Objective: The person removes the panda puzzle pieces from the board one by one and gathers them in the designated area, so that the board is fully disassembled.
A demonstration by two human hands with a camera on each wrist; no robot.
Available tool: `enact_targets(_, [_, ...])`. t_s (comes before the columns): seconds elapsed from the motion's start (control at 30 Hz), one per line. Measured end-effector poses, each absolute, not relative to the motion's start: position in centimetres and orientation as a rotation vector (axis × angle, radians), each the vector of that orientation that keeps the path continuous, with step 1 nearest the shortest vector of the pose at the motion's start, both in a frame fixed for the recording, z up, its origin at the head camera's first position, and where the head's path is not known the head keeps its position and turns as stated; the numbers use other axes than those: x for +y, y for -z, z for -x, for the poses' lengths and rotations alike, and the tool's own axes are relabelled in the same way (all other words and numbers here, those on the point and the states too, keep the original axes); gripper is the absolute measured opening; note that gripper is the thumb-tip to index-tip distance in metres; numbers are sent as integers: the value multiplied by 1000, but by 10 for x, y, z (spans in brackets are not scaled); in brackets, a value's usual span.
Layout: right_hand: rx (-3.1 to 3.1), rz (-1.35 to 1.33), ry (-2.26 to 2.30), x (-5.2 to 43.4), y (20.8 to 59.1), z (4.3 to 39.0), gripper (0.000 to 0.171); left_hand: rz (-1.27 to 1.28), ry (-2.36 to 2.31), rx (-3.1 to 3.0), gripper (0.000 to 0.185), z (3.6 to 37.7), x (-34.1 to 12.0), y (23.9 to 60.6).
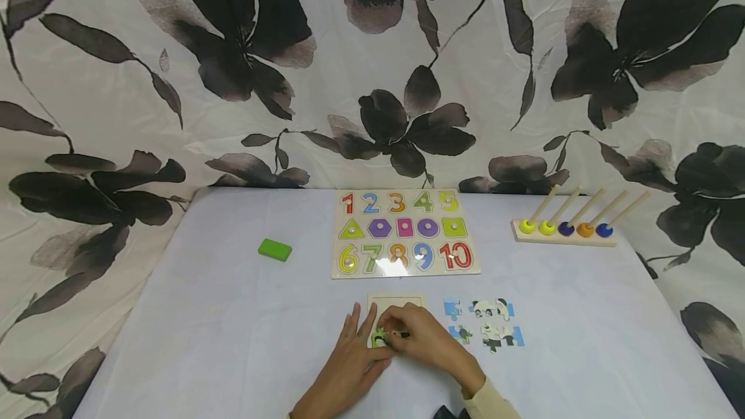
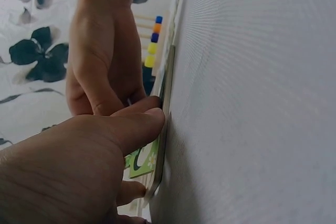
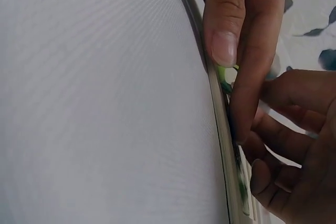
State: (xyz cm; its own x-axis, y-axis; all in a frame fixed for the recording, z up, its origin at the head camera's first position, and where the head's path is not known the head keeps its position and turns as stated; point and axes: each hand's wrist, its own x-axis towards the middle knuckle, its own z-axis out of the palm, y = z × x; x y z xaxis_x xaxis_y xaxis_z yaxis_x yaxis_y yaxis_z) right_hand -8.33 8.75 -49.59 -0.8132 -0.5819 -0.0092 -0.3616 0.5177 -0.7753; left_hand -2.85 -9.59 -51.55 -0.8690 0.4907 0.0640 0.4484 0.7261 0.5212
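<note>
a small green puzzle piece [image 1: 378, 338] with a dark marking is pressed flat at the near left corner of a pale wooden puzzle tray [image 1: 396, 303]. the tray lies flat on the white tablecloth, just in front of the number board, its inside mostly bare.

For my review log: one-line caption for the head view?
Both hands, left and right, press a green puzzle piece into a small tray below the number board.

A white cloth [image 1: 105, 102] printed with large dark flowers hangs behind as backdrop. The counter [image 1: 221, 328] wears a plain pale cover under even light.
</note>
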Motion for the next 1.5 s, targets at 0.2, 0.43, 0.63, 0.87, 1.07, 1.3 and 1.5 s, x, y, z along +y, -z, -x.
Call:
enact_targets(0.2, [2436,811,1232,93,498,82,22,-766,-829,2832,20,29,-96,515])
enact_targets(0.43, [2410,846,1257,93,499,82,30,-771,-843,2836,19,29,-96,517])
enact_targets(0.63, [2411,839,1274,90,501,84,26,-769,-856,2832,20,28,-96,518])
enact_targets(0.87, [2418,789,1346,93,500,85,25,-761,-826,2851,24,28,-95,517])
enact_targets(1.07, [2477,710,1411,107,494,85,21,-723,-828,2831,30,28,-94,516])
enact_targets(1.3, [2550,557,1502,144,486,79,22,-691,-838,2810,35,27,-93,515])
enact_targets(1.5, [2549,400,1563,176,486,70,20,-680,-840,2809,36,27,-93,514])
